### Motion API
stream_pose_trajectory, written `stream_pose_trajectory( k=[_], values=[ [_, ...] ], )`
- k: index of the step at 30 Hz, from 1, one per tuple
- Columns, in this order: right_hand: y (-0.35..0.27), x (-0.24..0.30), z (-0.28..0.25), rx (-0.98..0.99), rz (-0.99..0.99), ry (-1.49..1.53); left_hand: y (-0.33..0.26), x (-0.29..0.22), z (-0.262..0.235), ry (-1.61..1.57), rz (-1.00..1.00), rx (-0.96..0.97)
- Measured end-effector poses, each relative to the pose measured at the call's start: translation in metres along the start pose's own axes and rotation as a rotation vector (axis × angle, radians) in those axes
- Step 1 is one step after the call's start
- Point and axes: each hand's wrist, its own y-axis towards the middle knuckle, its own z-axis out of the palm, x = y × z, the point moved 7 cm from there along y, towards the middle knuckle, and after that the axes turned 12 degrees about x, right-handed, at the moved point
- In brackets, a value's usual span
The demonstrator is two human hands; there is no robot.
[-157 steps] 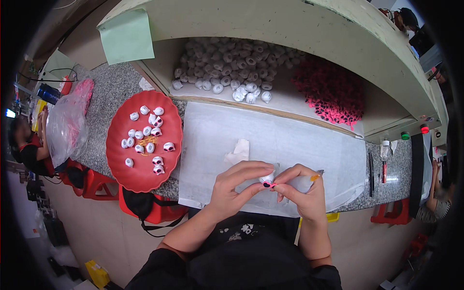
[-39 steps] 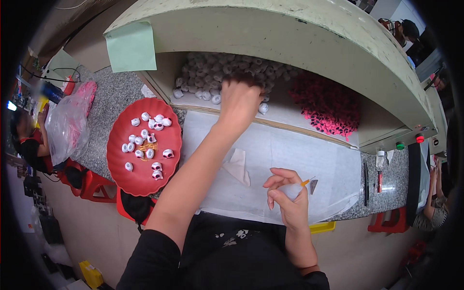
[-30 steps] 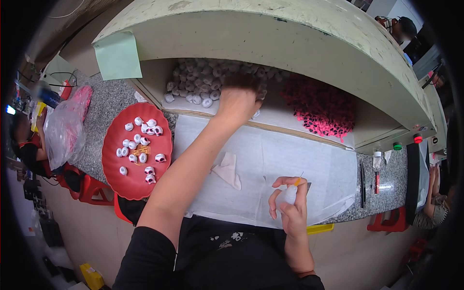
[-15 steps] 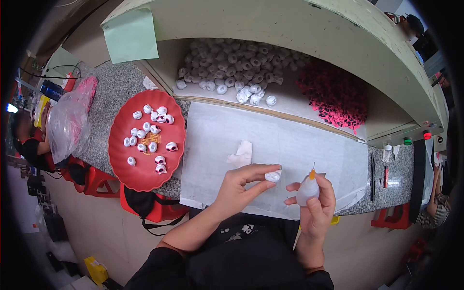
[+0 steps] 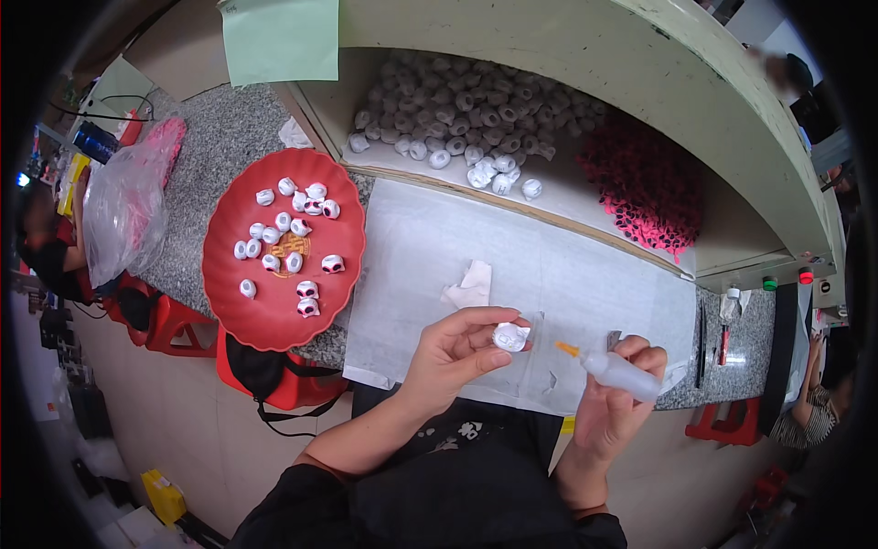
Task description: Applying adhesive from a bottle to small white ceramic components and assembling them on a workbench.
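Note:
Between thumb and fingers, my left hand (image 5: 448, 355) pinches a small white rounded piece (image 5: 510, 336) with faint markings. My right hand (image 5: 615, 407) grips a translucent squeeze bottle (image 5: 624, 374) with an orange needle tip (image 5: 568, 349), tilted so the tip faces the white piece, a short gap away. Both hands are above a white paper sheet (image 5: 393, 265) on the bench. A crumpled tissue (image 5: 471, 285) lies on the sheet just beyond my left hand. To the left, a red scalloped tray (image 5: 219, 247) carries several similar white pieces, some with pink-and-black patches.
A shelf behind the sheet holds a heap of white pieces (image 5: 457, 105) and a pile of pink-and-black bits (image 5: 640, 188). Red and green buttons sit on the cabinet (image 5: 567, 27) at right. A clear plastic bag (image 5: 123, 220) stands far left. Other people sit at both sides.
The bottle has swung from upright to tilted, its tip now facing left toward the white piece. My left hand has turned the piece slightly. The whole view has shifted a little.

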Motion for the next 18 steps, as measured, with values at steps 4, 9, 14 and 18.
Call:
stream_pose_trajectory(
  k=[4,9,14,18],
  values=[
    [-0.009,0.018,0.004,0.009,-0.284,-0.204,-0.001,-0.004,0.001,-0.029,0.019,-0.014],
    [-0.021,0.031,0.02,0.078,-0.444,-0.456,-0.001,-0.004,0.002,-0.052,0.004,-0.012],
    [-0.023,0.035,0.028,0.175,-0.476,-0.474,0.0,-0.004,0.006,-0.068,-0.016,-0.009],
    [-0.023,0.034,0.031,0.199,-0.478,-0.482,0.0,-0.005,0.007,-0.071,-0.02,-0.007]
  ],
)
